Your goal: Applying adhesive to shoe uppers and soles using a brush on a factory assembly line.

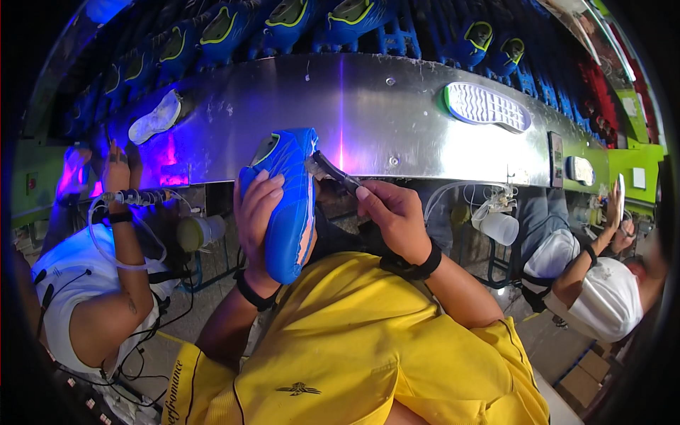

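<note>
In my left hand [259, 207] is a blue shoe upper [289, 205], tilted on its side with its toe toward me and its heel end by the metal ledge. Along its lower side runs a pinkish-orange strip. My left fingers wrap over the collar side of it. My right hand [394, 218] is closed round the dark handle of a glue brush [331, 172]. The brush's bristle end meets the edge of the shoe upper near the heel; whether it presses there I cannot tell.
A metal ledge [269, 95] spans ahead, bearing a white sole [487, 108] at right and another sole [156, 117] at left. Behind it, blue shoe uppers [221, 27] stand on racks. Co-workers sit on both sides. A translucent cup [500, 228] and tubing hang under the ledge.
</note>
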Demonstrator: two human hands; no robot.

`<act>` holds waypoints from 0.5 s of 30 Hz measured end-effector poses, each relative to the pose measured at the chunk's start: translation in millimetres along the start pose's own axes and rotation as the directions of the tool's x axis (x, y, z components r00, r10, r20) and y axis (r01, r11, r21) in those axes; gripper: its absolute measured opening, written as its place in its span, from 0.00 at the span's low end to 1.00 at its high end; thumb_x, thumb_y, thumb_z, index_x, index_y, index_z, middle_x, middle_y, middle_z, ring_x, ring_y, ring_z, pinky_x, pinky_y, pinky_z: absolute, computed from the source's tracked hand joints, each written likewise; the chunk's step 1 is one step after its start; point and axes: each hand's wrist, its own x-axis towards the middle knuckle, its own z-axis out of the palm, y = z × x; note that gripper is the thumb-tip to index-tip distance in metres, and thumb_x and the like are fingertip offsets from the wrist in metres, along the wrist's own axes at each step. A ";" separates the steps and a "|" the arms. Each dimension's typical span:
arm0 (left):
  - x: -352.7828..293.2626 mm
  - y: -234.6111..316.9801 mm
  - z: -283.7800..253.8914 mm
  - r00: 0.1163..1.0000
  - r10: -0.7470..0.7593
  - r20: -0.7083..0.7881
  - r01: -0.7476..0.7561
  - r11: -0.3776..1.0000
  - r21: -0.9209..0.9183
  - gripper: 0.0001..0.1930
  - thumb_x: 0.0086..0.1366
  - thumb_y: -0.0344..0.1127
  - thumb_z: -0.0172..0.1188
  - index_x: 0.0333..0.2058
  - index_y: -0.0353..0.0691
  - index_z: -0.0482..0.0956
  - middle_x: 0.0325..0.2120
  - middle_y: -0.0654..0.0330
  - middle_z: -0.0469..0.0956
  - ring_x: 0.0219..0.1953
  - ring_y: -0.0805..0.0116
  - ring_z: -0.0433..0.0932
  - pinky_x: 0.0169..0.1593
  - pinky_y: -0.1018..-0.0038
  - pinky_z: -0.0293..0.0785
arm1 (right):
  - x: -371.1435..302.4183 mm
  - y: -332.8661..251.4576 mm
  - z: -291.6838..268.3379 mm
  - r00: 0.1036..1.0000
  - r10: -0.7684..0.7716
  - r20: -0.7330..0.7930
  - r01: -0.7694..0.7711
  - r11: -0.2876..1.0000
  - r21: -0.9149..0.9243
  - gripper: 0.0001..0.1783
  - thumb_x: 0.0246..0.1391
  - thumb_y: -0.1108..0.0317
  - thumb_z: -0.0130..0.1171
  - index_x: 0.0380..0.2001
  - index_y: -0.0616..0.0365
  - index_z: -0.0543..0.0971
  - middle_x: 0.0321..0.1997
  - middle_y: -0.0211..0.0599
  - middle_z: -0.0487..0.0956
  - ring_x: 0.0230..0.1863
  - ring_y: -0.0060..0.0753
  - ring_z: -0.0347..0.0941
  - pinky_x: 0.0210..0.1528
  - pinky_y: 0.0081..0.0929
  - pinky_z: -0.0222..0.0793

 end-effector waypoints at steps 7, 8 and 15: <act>3.8 0.0 -0.6 1.000 -0.014 -0.002 0.014 1.000 -0.019 0.40 0.55 0.28 0.76 0.64 0.38 0.64 0.61 0.47 0.74 0.67 0.43 0.73 0.74 0.40 0.62 | -15.5 -17.9 -8.7 0.994 0.069 0.084 -0.070 0.998 0.003 0.14 0.71 0.65 0.64 0.47 0.68 0.87 0.27 0.29 0.81 0.29 0.16 0.72 0.33 0.21 0.69; 4.2 1.3 -0.9 1.000 -0.023 -0.002 0.023 1.000 -0.007 0.40 0.55 0.29 0.76 0.64 0.38 0.64 0.61 0.47 0.74 0.67 0.43 0.73 0.74 0.41 0.62 | -18.9 -18.0 -9.8 0.994 0.070 0.086 -0.071 0.997 0.005 0.14 0.71 0.65 0.64 0.47 0.68 0.87 0.27 0.29 0.81 0.29 0.16 0.72 0.33 0.21 0.69; 11.4 9.8 -0.3 0.998 -0.055 0.008 0.055 0.998 0.038 0.41 0.54 0.28 0.77 0.64 0.36 0.66 0.61 0.46 0.74 0.67 0.42 0.73 0.74 0.42 0.62 | -23.7 -25.4 -12.2 0.996 -0.040 0.079 0.043 0.999 -0.027 0.13 0.70 0.66 0.65 0.48 0.68 0.87 0.27 0.31 0.82 0.30 0.17 0.75 0.34 0.21 0.71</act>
